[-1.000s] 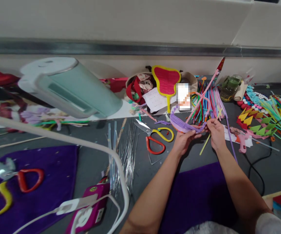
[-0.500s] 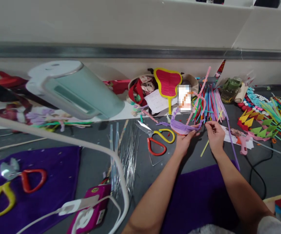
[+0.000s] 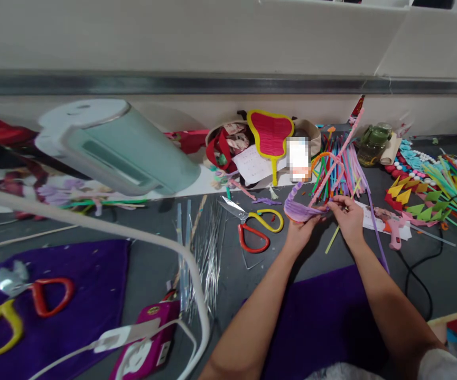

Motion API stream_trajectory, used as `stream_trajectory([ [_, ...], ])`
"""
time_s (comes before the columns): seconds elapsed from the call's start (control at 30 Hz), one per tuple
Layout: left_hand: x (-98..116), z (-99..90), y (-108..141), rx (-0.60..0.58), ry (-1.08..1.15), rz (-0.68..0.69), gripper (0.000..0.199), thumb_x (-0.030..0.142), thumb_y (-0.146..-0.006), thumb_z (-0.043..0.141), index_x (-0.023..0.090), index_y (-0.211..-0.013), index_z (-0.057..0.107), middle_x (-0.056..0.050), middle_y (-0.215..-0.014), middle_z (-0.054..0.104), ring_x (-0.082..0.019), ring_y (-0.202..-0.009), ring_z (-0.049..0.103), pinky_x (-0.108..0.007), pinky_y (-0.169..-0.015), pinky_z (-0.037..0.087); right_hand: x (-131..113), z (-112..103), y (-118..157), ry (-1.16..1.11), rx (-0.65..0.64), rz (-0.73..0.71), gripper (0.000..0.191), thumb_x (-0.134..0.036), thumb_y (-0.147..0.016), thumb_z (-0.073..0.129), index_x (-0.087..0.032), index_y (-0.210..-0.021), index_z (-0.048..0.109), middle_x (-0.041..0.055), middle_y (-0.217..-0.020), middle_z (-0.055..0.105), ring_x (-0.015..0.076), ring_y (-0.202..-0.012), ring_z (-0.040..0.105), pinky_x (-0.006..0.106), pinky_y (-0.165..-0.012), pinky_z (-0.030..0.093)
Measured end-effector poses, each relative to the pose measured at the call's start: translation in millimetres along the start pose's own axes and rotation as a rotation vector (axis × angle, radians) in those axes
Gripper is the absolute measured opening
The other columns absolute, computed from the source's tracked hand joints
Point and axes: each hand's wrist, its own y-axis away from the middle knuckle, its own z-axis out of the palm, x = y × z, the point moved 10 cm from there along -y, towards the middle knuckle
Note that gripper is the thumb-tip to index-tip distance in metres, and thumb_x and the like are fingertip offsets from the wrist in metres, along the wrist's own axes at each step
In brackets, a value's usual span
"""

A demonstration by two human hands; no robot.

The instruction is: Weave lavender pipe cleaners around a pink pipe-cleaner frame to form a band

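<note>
My left hand [image 3: 301,232] is closed around the underside of a craft figure [image 3: 301,210] wound from purple pipe cleaners. An orange pipe-cleaner loop [image 3: 323,155] and a long pink pipe-cleaner stem [image 3: 355,129] rise from it, the stem leaning right. At the figure's right end, the fingers of my right hand [image 3: 348,217] pinch a purple pipe cleaner [image 3: 330,205]; its tip is partly hidden by them. Scissors with one yellow and one red handle [image 3: 254,220] lie left of my left hand. Beyond my hands is a bundle of multicoloured pipe cleaners [image 3: 351,166].
A pink glue gun [image 3: 395,232] with a black cord lies right. Thin clear rods [image 3: 208,253] and a magenta box [image 3: 149,338] are left, near a thick white tube [image 3: 165,237]. Pliers [image 3: 14,285] rest on purple cloth. A lamp-like green appliance [image 3: 141,148] stands behind.
The purple figure has turned and tilted, its pink stem now farther right. My right hand has come in against its right end. The view has shifted slightly.
</note>
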Motion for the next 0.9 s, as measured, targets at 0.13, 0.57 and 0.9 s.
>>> stream_trajectory([
  [0.13, 1, 0.6, 0, -0.056, -0.009, -0.04, 0.026, 0.029, -0.071, 0.073, 0.014, -0.092, 0.074, -0.012, -0.104, 0.071, -0.028, -0.1, 0.064, -0.042, -0.085, 0.055, 9, 8, -3, -0.125, -0.109, 0.13, 0.024, -0.037, -0.066, 0.073, -0.017, -0.078, 0.065, -0.0012, -0.067, 0.062, 0.01, -0.057, 0.052, 0.022, -0.051, 0.043],
  [0.57, -10, -7.5, -3, -0.091, 0.112, -0.197, 0.029, 0.026, -0.069, 0.074, 0.011, -0.093, 0.071, -0.013, -0.099, 0.071, -0.029, -0.096, 0.067, -0.04, -0.082, 0.056, 16, 25, 1, -0.364, -0.292, 0.251, 0.029, -0.04, -0.065, 0.075, -0.018, -0.078, 0.062, -0.0022, -0.068, 0.059, 0.0082, -0.054, 0.05, 0.019, -0.046, 0.04],
  [0.9, -8, -14.6, -11, -0.014, -0.242, 0.047, 0.029, 0.029, -0.07, 0.071, 0.014, -0.094, 0.073, -0.012, -0.103, 0.071, -0.029, -0.101, 0.063, -0.041, -0.084, 0.053, -28, 16, 10, 0.386, -0.15, -0.349, 0.026, -0.028, -0.087, 0.051, -0.021, -0.108, 0.064, 0.0036, -0.079, 0.06, 0.0163, -0.07, 0.054, 0.031, -0.069, 0.047],
])
